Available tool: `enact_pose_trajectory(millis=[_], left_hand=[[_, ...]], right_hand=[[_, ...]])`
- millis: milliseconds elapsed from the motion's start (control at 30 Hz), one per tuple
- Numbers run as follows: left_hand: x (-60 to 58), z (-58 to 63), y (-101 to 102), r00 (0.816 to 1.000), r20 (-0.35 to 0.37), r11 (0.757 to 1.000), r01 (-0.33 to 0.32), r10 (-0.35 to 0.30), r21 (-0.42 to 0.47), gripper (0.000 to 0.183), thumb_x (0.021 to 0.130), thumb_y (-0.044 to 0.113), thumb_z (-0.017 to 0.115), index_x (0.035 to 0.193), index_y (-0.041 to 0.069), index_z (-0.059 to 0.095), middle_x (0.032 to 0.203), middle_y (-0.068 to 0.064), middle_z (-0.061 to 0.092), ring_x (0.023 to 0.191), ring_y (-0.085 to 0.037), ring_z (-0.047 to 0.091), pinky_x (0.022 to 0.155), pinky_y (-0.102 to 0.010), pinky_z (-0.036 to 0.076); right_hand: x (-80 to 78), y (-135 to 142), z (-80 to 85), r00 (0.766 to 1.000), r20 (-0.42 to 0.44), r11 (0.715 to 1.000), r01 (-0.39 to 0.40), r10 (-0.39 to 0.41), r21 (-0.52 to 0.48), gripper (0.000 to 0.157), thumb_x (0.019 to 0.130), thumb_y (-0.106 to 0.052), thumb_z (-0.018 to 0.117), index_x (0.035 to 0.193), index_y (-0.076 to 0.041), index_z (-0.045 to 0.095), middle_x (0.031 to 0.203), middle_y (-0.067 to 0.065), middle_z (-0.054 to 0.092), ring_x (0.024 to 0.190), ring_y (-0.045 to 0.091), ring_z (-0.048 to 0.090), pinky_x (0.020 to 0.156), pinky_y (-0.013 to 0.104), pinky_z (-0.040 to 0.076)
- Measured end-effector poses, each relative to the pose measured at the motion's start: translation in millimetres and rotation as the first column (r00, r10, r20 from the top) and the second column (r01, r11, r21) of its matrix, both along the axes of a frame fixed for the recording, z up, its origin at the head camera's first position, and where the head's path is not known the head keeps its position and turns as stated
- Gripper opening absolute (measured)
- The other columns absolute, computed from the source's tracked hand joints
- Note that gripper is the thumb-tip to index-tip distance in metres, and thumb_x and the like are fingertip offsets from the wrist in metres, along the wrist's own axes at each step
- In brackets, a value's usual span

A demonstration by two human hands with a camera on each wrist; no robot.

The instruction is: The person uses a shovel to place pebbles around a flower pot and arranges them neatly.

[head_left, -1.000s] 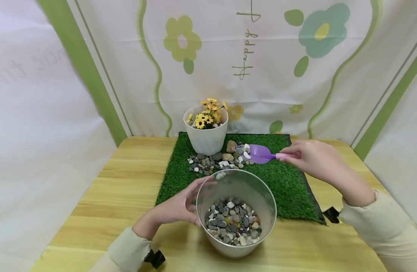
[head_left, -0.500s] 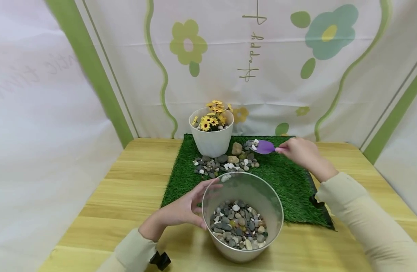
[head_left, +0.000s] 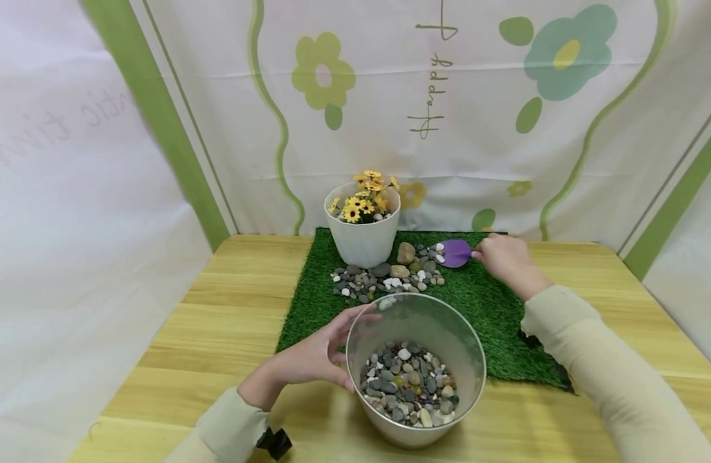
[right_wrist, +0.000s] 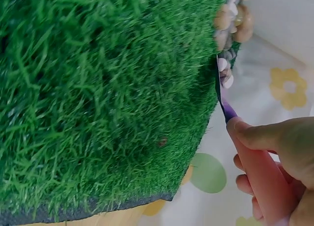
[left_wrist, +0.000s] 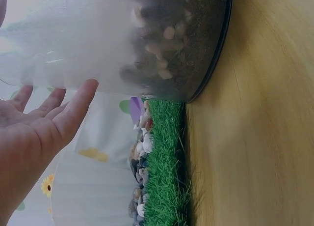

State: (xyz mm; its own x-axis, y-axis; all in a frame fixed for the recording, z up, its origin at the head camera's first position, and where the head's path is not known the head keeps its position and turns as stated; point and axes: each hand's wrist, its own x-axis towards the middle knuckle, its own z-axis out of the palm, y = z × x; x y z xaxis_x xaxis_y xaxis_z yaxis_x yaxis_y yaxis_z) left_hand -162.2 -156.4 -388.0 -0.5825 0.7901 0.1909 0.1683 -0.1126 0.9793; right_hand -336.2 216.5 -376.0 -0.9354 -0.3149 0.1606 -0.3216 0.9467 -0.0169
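My left hand cups the left side of a clear bucket, thumb at the near side and fingers spread along the wall. Mixed pebbles cover the bucket's bottom. My right hand grips a trowel by its pink handle. The purple blade lies low over the green turf mat, its tip at the right end of a stone pile. Two white stones sit on the blade's front part. In the left wrist view the fingertips meet the bucket wall.
Behind the pile, a white flowerpot with yellow flowers stands on the mat. A flower-printed curtain rises behind the wooden table. The mat's right edge reaches past the bucket.
My right hand has moved back and left, bringing the trowel from above the pile's right side down to the mat at its back right end. The head view has shifted slightly.
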Motion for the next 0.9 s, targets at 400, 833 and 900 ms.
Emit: enact_pose_trajectory(millis=[400,833,900], left_hand=[[-0.5,-0.4,1.4,1.0,0.008,1.0,0.011,-0.011,0.01,0.104,0.074,0.028,0.078,0.149,0.015,0.008,0.151,-0.011,0.017,0.136,-0.034,0.02,0.094,-0.057,0.04],[-2.0,-0.6,0.6,1.0,0.003,1.0,0.002,-0.002,-0.005,0.102,0.074,0.026,0.078,0.149,0.02,0.01,0.151,-0.01,0.018,0.136,-0.032,0.02,0.095,-0.057,0.039],[-1.9,-1.4,-0.1,1.0,-0.003,1.0,-0.006,0.006,-0.015,0.101,0.074,0.029,0.078,0.149,0.02,0.011,0.15,-0.009,0.018,0.136,-0.03,0.02,0.094,-0.057,0.041]], right_hand=[[6.2,19.7,-2.5,0.998,-0.061,1.0,-0.008,0.007,-0.027,0.019,0.091,-0.024,0.06,0.092,-0.01,0.074,0.077,0.011,0.059,0.071,0.031,0.056,0.047,0.046,0.045],[21.9,34.3,13.7,0.999,-0.013,0.999,0.039,-0.04,-0.032,0.026,0.091,-0.028,0.059,0.101,-0.007,0.072,0.086,0.016,0.065,0.066,0.033,0.06,0.04,0.038,0.04],[23.9,37.3,14.9,0.998,0.036,0.997,0.05,-0.049,-0.05,0.031,0.092,-0.03,0.057,0.107,-0.005,0.069,0.095,0.019,0.066,0.066,0.032,0.061,0.039,0.035,0.039]])
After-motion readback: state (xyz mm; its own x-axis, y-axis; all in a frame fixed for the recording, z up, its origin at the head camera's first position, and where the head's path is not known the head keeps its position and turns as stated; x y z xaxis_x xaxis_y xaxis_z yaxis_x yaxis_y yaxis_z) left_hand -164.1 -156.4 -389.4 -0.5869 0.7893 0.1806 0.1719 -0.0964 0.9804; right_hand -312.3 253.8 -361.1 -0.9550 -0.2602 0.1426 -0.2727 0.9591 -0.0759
